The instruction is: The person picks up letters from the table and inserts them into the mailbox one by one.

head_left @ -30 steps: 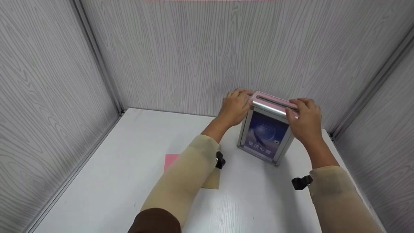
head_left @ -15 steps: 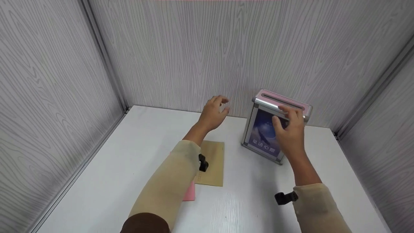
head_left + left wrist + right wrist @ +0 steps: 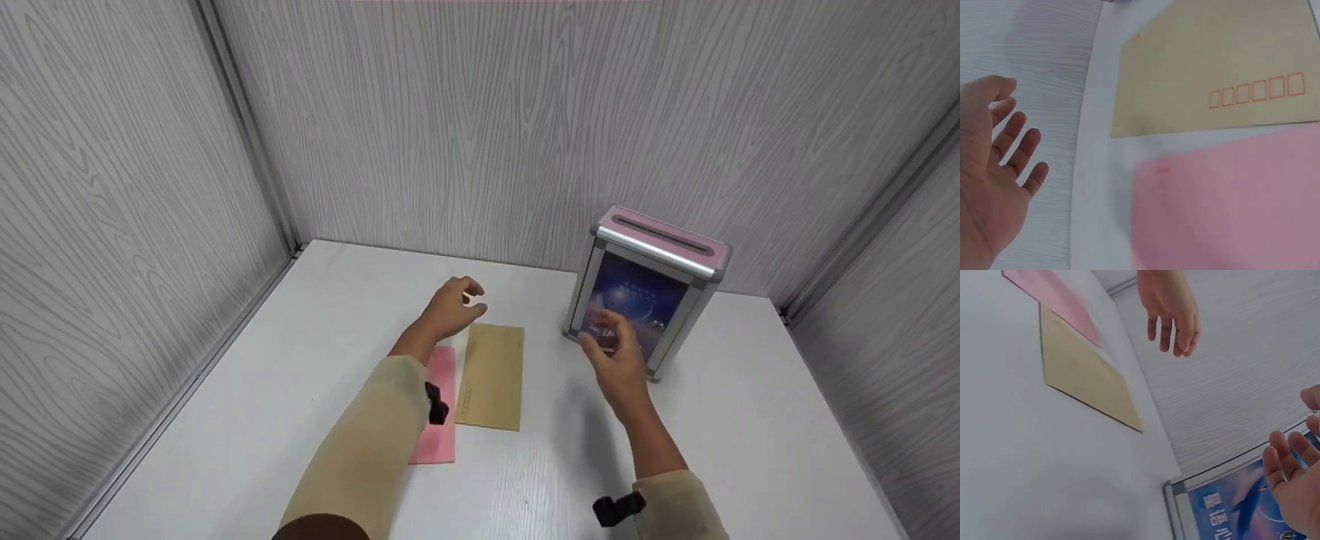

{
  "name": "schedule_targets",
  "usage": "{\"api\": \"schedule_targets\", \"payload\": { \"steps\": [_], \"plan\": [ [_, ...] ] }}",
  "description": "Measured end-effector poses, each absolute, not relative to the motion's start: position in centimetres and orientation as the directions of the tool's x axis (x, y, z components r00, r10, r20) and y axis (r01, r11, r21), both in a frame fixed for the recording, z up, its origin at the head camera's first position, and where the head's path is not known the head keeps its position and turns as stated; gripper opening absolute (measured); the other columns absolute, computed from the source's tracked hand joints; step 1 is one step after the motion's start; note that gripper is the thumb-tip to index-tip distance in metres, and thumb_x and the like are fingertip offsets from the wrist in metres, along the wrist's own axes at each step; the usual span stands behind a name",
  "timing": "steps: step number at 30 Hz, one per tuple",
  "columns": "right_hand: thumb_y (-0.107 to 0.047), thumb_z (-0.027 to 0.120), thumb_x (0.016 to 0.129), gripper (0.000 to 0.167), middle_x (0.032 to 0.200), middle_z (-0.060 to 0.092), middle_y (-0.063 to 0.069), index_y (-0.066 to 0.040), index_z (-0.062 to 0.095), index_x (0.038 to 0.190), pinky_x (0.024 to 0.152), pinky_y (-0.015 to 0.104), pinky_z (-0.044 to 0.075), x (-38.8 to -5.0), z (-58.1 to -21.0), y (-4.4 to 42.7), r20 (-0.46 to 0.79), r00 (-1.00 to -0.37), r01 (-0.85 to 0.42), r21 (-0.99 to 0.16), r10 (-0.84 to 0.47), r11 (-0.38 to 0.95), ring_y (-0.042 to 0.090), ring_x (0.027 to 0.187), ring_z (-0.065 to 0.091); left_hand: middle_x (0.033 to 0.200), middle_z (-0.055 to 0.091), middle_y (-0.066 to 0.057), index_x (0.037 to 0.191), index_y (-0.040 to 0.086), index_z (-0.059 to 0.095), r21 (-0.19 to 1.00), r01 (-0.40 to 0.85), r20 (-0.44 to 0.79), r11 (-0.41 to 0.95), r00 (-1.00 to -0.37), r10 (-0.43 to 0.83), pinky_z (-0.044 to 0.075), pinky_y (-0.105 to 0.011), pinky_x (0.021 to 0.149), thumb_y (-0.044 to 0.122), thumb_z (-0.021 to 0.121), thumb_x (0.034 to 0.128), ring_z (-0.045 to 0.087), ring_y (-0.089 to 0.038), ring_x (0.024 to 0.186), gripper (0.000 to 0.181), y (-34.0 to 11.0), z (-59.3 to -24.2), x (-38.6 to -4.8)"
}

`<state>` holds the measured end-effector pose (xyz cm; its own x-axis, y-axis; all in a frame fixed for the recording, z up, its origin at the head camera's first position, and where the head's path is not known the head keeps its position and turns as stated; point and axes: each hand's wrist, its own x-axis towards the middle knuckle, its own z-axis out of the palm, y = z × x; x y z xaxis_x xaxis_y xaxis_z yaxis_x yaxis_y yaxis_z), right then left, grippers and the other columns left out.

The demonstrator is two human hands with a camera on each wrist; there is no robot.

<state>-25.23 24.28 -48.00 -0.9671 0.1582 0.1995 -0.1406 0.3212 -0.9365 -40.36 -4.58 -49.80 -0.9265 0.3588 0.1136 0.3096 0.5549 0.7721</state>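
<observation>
Above the far ends of two envelopes hovers my left hand (image 3: pixel 451 306), its fingers loosely bent around nothing. Below it lie a pink envelope (image 3: pixel 444 405), partly hidden by my left sleeve, and a tan envelope (image 3: pixel 493 375) with a row of small printed boxes (image 3: pixel 1258 90). My right hand (image 3: pixel 619 361) hangs in front of a slotted box (image 3: pixel 664 238), apart from it and holding nothing. The box stands upright with a pink top, silver frame and blue picture front (image 3: pixel 1241 506); my right hand covers part of that front in the head view.
The white table (image 3: pixel 757 420) is bounded by a wood-grain back panel (image 3: pixel 480 135) and side panels, one on the left (image 3: pixel 112 187). The slotted box stands near the back panel, on the right. Each wrist carries a small black camera (image 3: pixel 619 510).
Both hands have let go of the slotted box's top and moved toward me and left. The box stays standing at the back right. Both envelopes have come more into view.
</observation>
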Motion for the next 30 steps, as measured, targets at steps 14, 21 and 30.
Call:
{"api": "schedule_targets", "payload": {
  "steps": [14, 21, 30],
  "plan": [
    [-0.027, 0.085, 0.096, 0.074, 0.154, 0.053, 0.015, -0.014, 0.048, 0.158, 0.105, 0.046, 0.054, -23.4, -55.9, 20.9, -0.039, -0.997, 0.012, -0.918, -0.06, 0.397, 0.03, 0.128, 0.061, 0.146, 0.062, -0.014, 0.138, 0.013, 0.064, 0.752, 0.165, -0.076, 0.638, -0.94, 0.332, 0.046, -0.054, 0.121, 0.023, 0.076, 0.102, 0.057, -0.034, 0.14, 0.039, -6.8, -54.9, -40.0],
    [-0.027, 0.088, 0.093, 0.08, 0.156, 0.051, 0.016, -0.012, 0.046, 0.159, 0.122, 0.058, 0.043, -23.4, -57.2, 20.6, -0.073, -0.981, -0.024, -0.875, -0.181, 0.483, 0.037, 0.141, 0.052, 0.146, 0.064, -0.011, 0.139, 0.013, 0.065, 0.756, 0.174, -0.064, 0.631, -0.94, 0.335, 0.041, -0.054, 0.126, 0.025, 0.077, 0.0989, 0.057, -0.032, 0.144, 0.044, -7.6, -55.8, -40.0],
    [-0.031, 0.093, 0.087, 0.082, 0.148, 0.054, 0.014, -0.011, 0.053, 0.156, 0.12, 0.058, 0.045, -23.3, -57.1, 19.6, -0.071, -0.982, -0.064, -0.75, -0.176, 0.658, 0.032, 0.134, 0.049, 0.154, 0.059, -0.009, 0.143, 0.022, 0.064, 0.712, 0.152, -0.103, 0.685, -0.943, 0.317, 0.033, -0.059, 0.13, 0.031, 0.08, 0.0988, 0.048, -0.033, 0.151, 0.048, -7.6, -56.2, -40.3]
  ]
}}
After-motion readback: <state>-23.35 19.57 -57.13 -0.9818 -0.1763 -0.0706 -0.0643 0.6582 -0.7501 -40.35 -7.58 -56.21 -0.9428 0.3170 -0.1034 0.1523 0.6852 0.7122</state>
